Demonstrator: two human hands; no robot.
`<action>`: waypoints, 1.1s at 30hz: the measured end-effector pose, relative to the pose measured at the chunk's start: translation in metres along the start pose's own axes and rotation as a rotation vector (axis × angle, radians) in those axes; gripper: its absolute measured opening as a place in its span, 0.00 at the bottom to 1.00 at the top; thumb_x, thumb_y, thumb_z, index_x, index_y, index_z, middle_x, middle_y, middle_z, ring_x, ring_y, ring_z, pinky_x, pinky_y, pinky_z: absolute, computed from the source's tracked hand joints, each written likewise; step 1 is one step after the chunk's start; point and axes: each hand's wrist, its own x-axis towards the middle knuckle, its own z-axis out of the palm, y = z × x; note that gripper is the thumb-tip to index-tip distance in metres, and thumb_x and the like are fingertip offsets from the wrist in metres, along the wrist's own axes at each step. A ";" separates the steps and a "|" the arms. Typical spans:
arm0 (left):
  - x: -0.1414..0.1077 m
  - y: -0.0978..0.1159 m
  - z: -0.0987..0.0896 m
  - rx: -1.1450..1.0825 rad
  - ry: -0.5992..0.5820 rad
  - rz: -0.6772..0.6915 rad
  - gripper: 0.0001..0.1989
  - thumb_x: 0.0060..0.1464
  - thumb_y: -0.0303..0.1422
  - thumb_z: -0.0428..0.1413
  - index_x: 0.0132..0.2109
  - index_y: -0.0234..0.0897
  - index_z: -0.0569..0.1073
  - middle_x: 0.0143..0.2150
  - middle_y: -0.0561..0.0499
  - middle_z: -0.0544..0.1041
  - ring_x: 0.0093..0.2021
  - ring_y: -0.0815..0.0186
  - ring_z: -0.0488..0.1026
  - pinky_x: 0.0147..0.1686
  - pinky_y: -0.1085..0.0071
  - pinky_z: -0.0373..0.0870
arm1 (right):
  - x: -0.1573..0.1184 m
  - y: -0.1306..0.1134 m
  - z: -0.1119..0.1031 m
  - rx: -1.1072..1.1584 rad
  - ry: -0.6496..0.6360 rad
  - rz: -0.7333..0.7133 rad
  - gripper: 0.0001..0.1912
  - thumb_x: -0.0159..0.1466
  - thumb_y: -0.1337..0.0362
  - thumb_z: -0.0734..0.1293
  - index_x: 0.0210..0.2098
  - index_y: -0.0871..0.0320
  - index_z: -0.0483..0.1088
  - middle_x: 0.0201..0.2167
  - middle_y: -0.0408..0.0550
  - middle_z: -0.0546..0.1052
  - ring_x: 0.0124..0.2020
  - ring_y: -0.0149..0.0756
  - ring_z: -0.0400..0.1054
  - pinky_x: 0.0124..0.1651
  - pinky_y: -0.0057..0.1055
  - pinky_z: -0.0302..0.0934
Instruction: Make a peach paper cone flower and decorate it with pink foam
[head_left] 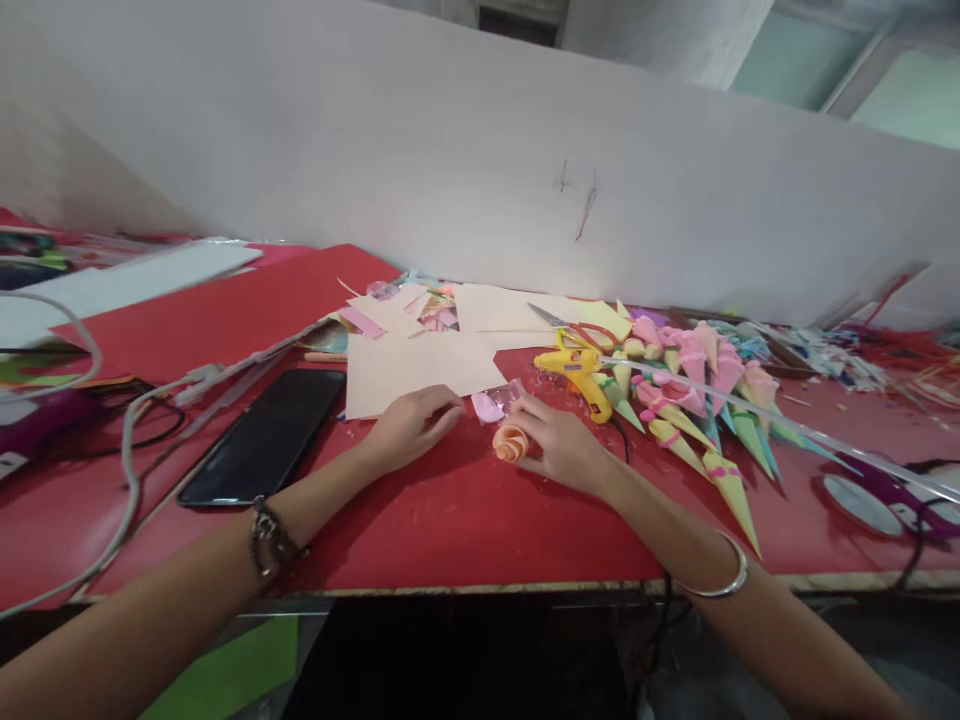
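Note:
An orange paper rose [511, 443] is held in the fingers of my right hand [561, 443], low over the red tabletop [465, 530]. My left hand [411, 428] rests at the lower edge of a cream paper sheet [412, 370], its fingers curved and apart from the thumb, with nothing visible between them. Between the hands lies a pink paper piece [488, 406] beside clear plastic. Just beyond my right hand, a yellow glue gun [581, 378] lies on its side, with orange-handled scissors [574, 327] behind it.
Several paper cones [731, 495] and pink paper flowers [697, 350] are piled at the right. A black phone [266, 437] and a white cable [129, 470] lie at the left. Along the back stands a white wall [450, 150]. A round tape roll [861, 503] is far right.

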 end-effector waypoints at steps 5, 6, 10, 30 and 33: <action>0.015 0.003 0.007 0.071 -0.055 0.010 0.15 0.55 0.39 0.45 0.45 0.35 0.66 0.44 0.47 0.70 0.45 0.64 0.66 0.44 0.70 0.62 | 0.002 -0.008 0.001 -0.156 -0.144 0.022 0.14 0.59 0.69 0.59 0.45 0.59 0.62 0.42 0.50 0.65 0.38 0.35 0.64 0.37 0.30 0.60; 0.019 0.004 0.009 0.097 -0.079 0.005 0.19 0.52 0.41 0.48 0.48 0.35 0.64 0.47 0.45 0.69 0.47 0.61 0.65 0.45 0.68 0.61 | 0.001 -0.009 0.001 -0.154 -0.144 0.033 0.15 0.58 0.70 0.59 0.46 0.59 0.61 0.43 0.51 0.65 0.40 0.36 0.64 0.39 0.30 0.61; 0.036 0.010 0.021 0.201 -0.142 -0.045 0.35 0.44 0.48 0.53 0.54 0.28 0.60 0.51 0.35 0.66 0.50 0.49 0.63 0.46 0.57 0.60 | -0.006 -0.015 -0.004 -0.160 -0.161 0.079 0.18 0.58 0.70 0.60 0.48 0.60 0.60 0.45 0.52 0.64 0.42 0.38 0.64 0.40 0.32 0.61; 0.044 0.013 0.004 0.006 0.012 0.072 0.20 0.47 0.34 0.50 0.48 0.33 0.59 0.41 0.44 0.70 0.39 0.63 0.69 0.38 0.69 0.65 | 0.004 -0.005 -0.014 0.204 0.367 0.295 0.10 0.59 0.66 0.58 0.41 0.58 0.62 0.32 0.47 0.68 0.29 0.31 0.63 0.33 0.30 0.60; 0.034 0.012 -0.004 -0.062 0.023 0.092 0.20 0.46 0.32 0.50 0.48 0.34 0.58 0.39 0.47 0.70 0.37 0.65 0.68 0.36 0.70 0.65 | 0.014 -0.006 -0.009 0.351 0.395 0.267 0.07 0.59 0.67 0.58 0.37 0.57 0.63 0.33 0.46 0.68 0.33 0.31 0.64 0.35 0.29 0.60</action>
